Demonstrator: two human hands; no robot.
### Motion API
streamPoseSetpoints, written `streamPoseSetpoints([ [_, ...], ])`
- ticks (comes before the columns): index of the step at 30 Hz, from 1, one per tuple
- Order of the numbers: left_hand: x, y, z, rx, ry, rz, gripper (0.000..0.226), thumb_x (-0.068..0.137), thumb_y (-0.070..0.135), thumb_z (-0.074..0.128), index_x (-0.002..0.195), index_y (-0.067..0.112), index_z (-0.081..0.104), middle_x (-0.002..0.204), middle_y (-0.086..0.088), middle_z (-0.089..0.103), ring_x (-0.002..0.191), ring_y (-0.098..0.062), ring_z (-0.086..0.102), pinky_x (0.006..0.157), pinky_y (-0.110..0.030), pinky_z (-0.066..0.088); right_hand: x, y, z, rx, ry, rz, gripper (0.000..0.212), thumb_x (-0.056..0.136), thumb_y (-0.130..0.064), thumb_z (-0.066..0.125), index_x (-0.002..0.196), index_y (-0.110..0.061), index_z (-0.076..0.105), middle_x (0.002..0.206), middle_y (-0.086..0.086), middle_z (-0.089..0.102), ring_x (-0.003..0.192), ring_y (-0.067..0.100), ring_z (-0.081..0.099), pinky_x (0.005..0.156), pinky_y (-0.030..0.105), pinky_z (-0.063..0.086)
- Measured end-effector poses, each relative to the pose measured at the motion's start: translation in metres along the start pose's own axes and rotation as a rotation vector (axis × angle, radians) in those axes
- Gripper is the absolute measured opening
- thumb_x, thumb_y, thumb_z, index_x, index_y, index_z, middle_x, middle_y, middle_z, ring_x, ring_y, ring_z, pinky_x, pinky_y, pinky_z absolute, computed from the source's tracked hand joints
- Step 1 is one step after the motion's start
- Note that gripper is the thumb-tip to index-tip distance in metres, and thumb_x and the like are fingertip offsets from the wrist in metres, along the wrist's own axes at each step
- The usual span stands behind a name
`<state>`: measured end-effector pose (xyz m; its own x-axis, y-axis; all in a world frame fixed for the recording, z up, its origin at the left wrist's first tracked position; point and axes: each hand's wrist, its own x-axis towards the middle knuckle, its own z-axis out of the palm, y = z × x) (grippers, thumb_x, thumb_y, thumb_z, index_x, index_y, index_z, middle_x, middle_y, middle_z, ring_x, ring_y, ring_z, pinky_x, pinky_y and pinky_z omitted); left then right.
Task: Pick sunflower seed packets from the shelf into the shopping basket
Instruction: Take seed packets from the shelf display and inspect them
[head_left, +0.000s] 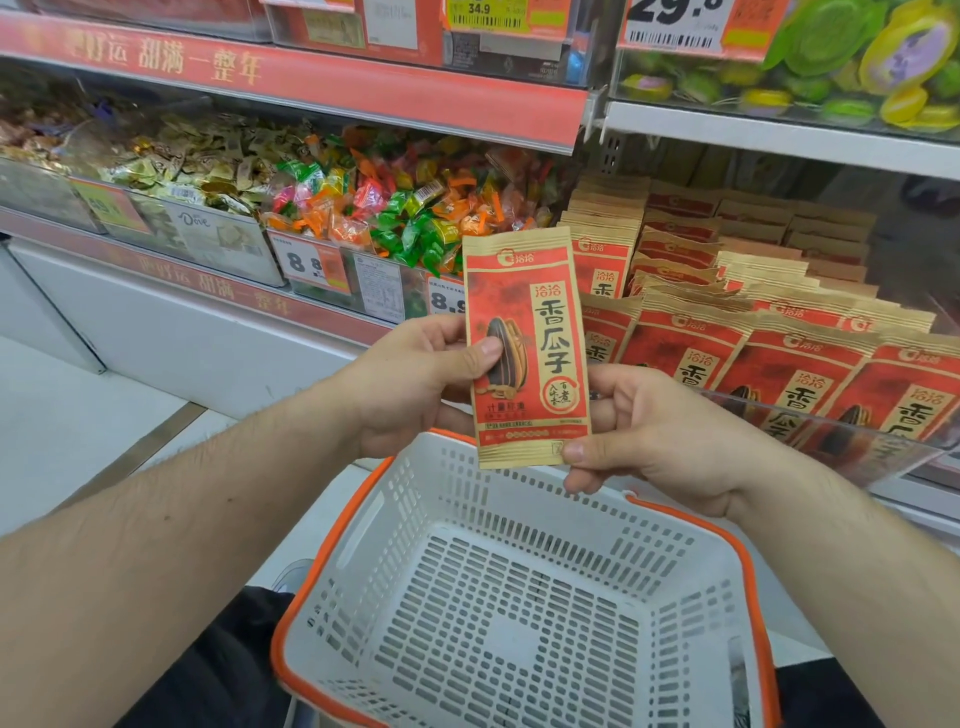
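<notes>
The packet (527, 345) I held was red and tan with a black-striped seed, my basket (498, 597) white with an orange rim.

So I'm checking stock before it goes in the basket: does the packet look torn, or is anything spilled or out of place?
Nothing stands out. The packet looks intact and flat, held upright by the left hand and right hand above the basket. The shelf packets lie in neat overlapping rows.
</notes>
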<state>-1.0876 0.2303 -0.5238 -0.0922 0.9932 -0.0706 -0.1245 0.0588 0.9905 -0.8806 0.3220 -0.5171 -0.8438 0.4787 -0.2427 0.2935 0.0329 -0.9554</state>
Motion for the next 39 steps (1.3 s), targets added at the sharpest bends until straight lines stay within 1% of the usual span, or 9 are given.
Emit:
streamPoseSetpoints([
  [7,0.001,-0.005,-0.002,0.029,-0.01,-0.042,0.042,0.086,0.033,0.061,0.121,0.01,0.06,0.099,-0.009,0.075,0.086,-0.024,0.073,0.067,-0.038,0.063,0.003,0.004,0.004,0.056,-0.002,0.022,0.048,0.084,0.009,0.063,0.127,-0.01,0.054,0.101,0.024,0.073,0.074,0.023,0.073,0.072,0.034,0.061],
  [12,-0.001,-0.013,-0.006,0.097,-0.181,-0.073,0.063,0.077,0.007,0.069,0.135,0.009,0.047,0.118,-0.019,0.068,0.098,-0.031,0.071,0.068,-0.036,0.061,0.004,0.004,0.006,0.061,0.028,0.012,0.046,0.084,0.011,0.062,0.124,-0.012,0.055,0.092,0.02,0.075,0.071,0.022,0.074,0.067,0.03,0.061],
  [18,0.001,-0.014,-0.005,0.12,-0.115,-0.046,0.055,0.078,-0.003,0.074,0.126,0.015,0.053,0.11,-0.009,0.072,0.093,-0.026,0.072,0.066,-0.036,0.061,0.003,0.002,0.009,0.054,0.055,0.01,0.045,0.087,0.014,0.06,0.124,-0.011,0.055,0.094,0.022,0.074,0.072,0.023,0.074,0.068,0.031,0.061],
  [23,0.001,-0.012,0.006,0.139,0.098,0.034,0.052,0.082,0.01,0.075,0.128,0.014,0.052,0.092,0.011,0.075,0.088,-0.011,0.074,0.066,-0.029,0.06,0.005,0.004,0.024,-0.312,0.221,-0.006,0.045,0.086,0.007,0.067,0.114,-0.027,0.057,0.085,0.009,0.076,0.074,0.019,0.075,0.076,0.042,0.061],
  [27,0.001,-0.013,0.013,0.113,0.173,0.025,0.051,0.067,0.035,0.077,0.112,0.022,0.058,0.098,0.003,0.076,0.089,-0.012,0.074,0.064,-0.029,0.059,0.009,0.01,0.035,-0.647,0.255,-0.054,0.035,0.084,-0.012,0.072,0.109,-0.029,0.055,0.082,-0.001,0.075,0.068,0.005,0.072,0.071,0.038,0.059],
  [31,0.005,-0.016,0.012,0.127,0.226,-0.023,0.03,0.078,0.021,0.083,0.099,0.022,0.062,0.088,0.003,0.076,0.085,-0.016,0.073,0.075,-0.041,0.059,0.009,0.006,0.034,-0.678,0.199,-0.049,0.028,0.079,-0.032,0.08,0.097,-0.035,0.06,0.077,-0.01,0.07,0.066,0.003,0.065,0.069,0.034,0.055],
  [34,0.004,-0.017,0.009,0.155,0.17,-0.059,0.057,0.058,0.026,0.085,0.109,0.018,0.06,0.085,0.009,0.073,0.085,-0.017,0.071,0.085,-0.048,0.056,0.007,0.005,0.029,-0.593,0.208,-0.09,0.017,0.085,-0.039,0.072,0.1,-0.031,0.069,0.077,-0.011,0.072,0.067,0.003,0.066,0.074,0.036,0.056],
  [36,0.002,-0.021,0.01,0.196,0.108,-0.086,0.079,0.047,0.029,0.085,0.12,0.018,0.057,0.097,0.007,0.071,0.089,-0.017,0.071,0.087,-0.047,0.057,0.007,0.004,0.027,-0.49,0.304,-0.17,0.012,0.092,-0.035,0.063,0.095,-0.025,0.069,0.078,-0.003,0.072,0.065,0.01,0.07,0.073,0.044,0.058],
  [39,0.0,-0.027,0.015,0.228,0.015,-0.103,0.079,0.054,0.015,0.082,0.127,0.02,0.052,0.105,0.001,0.068,0.089,-0.019,0.071,0.089,-0.044,0.059,0.006,0.002,0.026,-0.456,0.408,-0.257,0.018,0.098,-0.027,0.055,0.083,-0.021,0.064,0.071,0.0,0.068,0.059,0.014,0.067,0.065,0.046,0.056],
])
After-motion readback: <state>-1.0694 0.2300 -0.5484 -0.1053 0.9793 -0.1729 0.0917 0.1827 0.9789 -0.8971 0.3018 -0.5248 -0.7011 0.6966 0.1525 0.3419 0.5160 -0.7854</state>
